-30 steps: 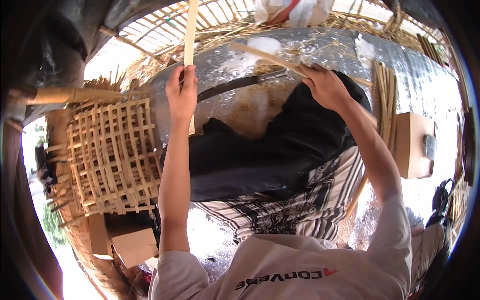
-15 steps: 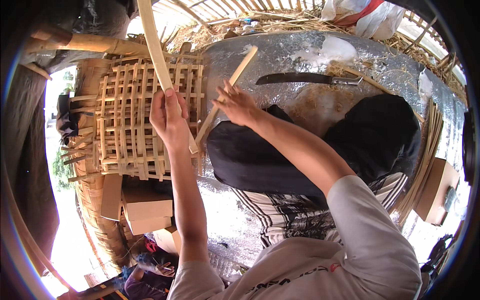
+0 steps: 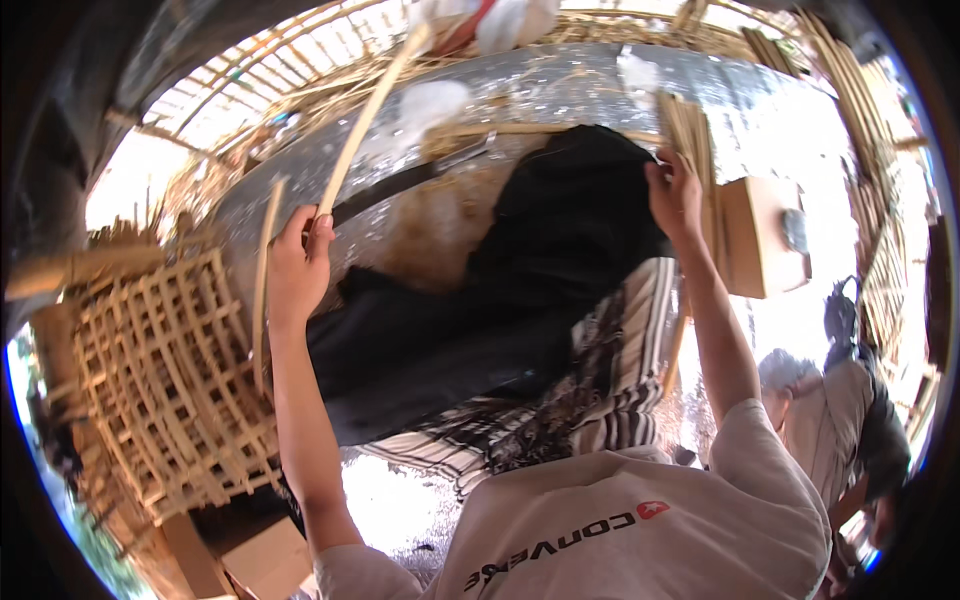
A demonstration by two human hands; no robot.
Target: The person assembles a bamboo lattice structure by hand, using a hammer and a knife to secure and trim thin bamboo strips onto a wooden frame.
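Note:
My left hand is closed round the lower end of a long, pale bamboo strip, which slants up and away to the right. A second bamboo strip lies just left of that hand, beside a woven bamboo lattice. At the right, my right hand is over a bundle of thin bamboo strips. Its fingers are bent, with a gap between thumb and forefinger and nothing visible in them. Whether it touches the bundle I cannot tell. A machete with a dark blade lies beyond my knees.
Black cloth covers my legs. A cardboard box stands right of the bundle, and another box sits at the lower left. Another person is at the right. Bamboo slats form a fence behind the silvery ground sheet.
My right hand has let go of the second strip and moved right to the bundle. My left hand still holds its strip, now tilted rightward. The view has turned to the right.

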